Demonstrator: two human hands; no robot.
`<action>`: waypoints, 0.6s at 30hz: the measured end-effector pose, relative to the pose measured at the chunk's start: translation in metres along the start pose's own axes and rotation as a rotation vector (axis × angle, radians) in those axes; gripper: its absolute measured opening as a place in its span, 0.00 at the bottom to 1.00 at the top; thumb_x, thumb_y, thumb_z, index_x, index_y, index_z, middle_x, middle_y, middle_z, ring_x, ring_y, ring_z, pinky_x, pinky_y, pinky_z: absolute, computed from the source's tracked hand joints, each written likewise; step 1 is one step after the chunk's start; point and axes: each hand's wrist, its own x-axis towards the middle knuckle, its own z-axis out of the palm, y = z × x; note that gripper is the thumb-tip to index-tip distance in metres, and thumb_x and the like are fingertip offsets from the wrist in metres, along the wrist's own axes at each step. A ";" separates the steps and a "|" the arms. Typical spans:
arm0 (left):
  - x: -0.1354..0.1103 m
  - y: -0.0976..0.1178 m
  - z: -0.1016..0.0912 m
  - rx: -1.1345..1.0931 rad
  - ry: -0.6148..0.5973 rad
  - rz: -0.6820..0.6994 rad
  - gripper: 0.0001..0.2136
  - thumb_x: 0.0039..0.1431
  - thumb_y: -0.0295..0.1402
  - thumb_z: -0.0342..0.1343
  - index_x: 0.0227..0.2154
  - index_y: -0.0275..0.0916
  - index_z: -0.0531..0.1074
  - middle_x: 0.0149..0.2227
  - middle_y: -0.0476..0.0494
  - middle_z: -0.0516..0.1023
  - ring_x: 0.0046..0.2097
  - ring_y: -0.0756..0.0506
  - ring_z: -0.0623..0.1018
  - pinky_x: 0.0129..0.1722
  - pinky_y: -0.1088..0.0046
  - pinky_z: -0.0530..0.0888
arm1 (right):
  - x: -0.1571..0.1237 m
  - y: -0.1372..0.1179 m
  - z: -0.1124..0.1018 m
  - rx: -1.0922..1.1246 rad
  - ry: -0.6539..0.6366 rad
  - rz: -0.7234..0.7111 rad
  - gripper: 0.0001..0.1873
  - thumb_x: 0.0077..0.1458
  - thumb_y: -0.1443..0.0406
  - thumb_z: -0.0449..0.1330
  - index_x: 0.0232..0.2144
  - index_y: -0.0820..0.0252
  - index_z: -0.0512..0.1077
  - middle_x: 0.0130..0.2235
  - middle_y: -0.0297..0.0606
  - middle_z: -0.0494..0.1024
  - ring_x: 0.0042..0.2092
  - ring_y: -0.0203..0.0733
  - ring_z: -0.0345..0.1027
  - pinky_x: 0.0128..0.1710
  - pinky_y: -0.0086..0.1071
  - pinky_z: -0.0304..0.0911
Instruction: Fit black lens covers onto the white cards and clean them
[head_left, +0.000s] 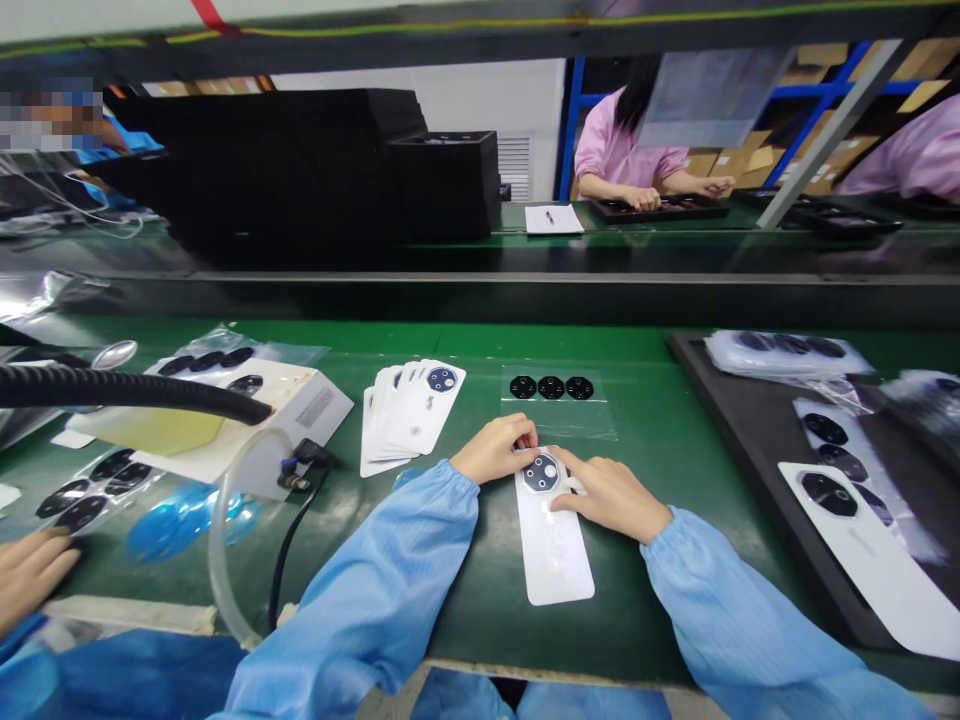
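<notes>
A white phone back cover lies lengthwise on the green workbench, with a dark round camera ring at its far end. My left hand pinches the cover's far end beside the ring. My right hand rests its fingertips on the cover at the ring's right side. Left of my left hand lies a fanned stack of white back covers. A clear bag with 3 black camera rings lies beyond my hands. Part of the ring is hidden by my fingers.
At the left, a co-worker's hand lies near sheets of black rings, below a black corrugated hose and a clear tube. A black tray holding covers and bags stands at the right.
</notes>
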 end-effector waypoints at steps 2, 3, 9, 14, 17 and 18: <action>0.000 -0.001 -0.001 -0.012 -0.010 -0.001 0.09 0.63 0.37 0.54 0.37 0.34 0.71 0.38 0.45 0.74 0.36 0.50 0.75 0.37 0.69 0.75 | 0.000 -0.001 0.000 -0.030 -0.013 0.002 0.37 0.55 0.52 0.60 0.64 0.50 0.54 0.35 0.41 0.76 0.38 0.53 0.71 0.31 0.32 0.54; 0.000 -0.001 -0.001 -0.017 -0.016 -0.004 0.09 0.63 0.37 0.54 0.37 0.34 0.71 0.38 0.45 0.74 0.36 0.50 0.75 0.36 0.69 0.75 | 0.000 -0.001 0.000 -0.039 -0.017 0.000 0.37 0.55 0.51 0.59 0.64 0.51 0.53 0.36 0.43 0.76 0.38 0.54 0.72 0.32 0.33 0.54; 0.003 0.000 0.002 -0.005 -0.019 -0.026 0.07 0.62 0.34 0.54 0.32 0.35 0.70 0.34 0.47 0.73 0.35 0.50 0.74 0.36 0.70 0.74 | 0.002 0.000 0.000 -0.043 -0.005 -0.032 0.39 0.54 0.48 0.59 0.63 0.53 0.55 0.39 0.47 0.78 0.41 0.58 0.73 0.33 0.36 0.60; 0.002 0.009 0.004 0.040 0.023 0.095 0.10 0.63 0.33 0.45 0.26 0.42 0.66 0.27 0.50 0.72 0.29 0.47 0.74 0.30 0.70 0.73 | -0.004 -0.010 -0.003 -0.028 -0.003 -0.011 0.41 0.50 0.40 0.56 0.59 0.53 0.58 0.39 0.45 0.80 0.40 0.55 0.75 0.32 0.36 0.64; 0.004 -0.008 0.011 0.033 0.027 0.253 0.13 0.62 0.35 0.44 0.23 0.43 0.66 0.22 0.49 0.71 0.24 0.45 0.74 0.23 0.71 0.72 | 0.001 -0.011 -0.002 -0.003 -0.034 0.015 0.43 0.45 0.35 0.55 0.56 0.52 0.59 0.40 0.42 0.80 0.39 0.53 0.75 0.30 0.36 0.67; 0.006 -0.019 0.015 0.067 0.035 0.268 0.13 0.62 0.36 0.44 0.23 0.43 0.66 0.23 0.49 0.73 0.24 0.45 0.75 0.24 0.71 0.73 | 0.005 -0.010 -0.002 0.025 -0.056 -0.027 0.44 0.47 0.35 0.52 0.57 0.54 0.57 0.42 0.44 0.80 0.39 0.53 0.75 0.29 0.37 0.67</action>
